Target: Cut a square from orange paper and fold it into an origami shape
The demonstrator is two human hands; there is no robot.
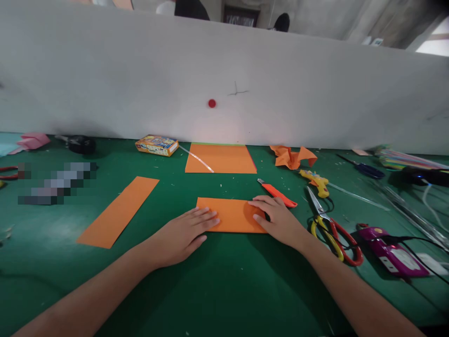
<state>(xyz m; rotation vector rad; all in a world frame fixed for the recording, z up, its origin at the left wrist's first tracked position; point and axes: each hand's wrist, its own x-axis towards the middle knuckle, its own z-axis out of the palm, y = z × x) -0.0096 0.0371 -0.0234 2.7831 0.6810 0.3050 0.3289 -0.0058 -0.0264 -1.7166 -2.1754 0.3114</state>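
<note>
Left hand (184,234) at nine o'clock, right hand (280,219) at three, fingers outstretched, seemingly flatten orange paper (235,216) (even pressure needed next).

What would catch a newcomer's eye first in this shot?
Probably the bright orange sheet at the center of the green table, with the left hand on its left end and the right hand on its right. Next, perhaps, the scissors with one red and one yellow handle, and the small red disc on the pale wall behind.
</note>
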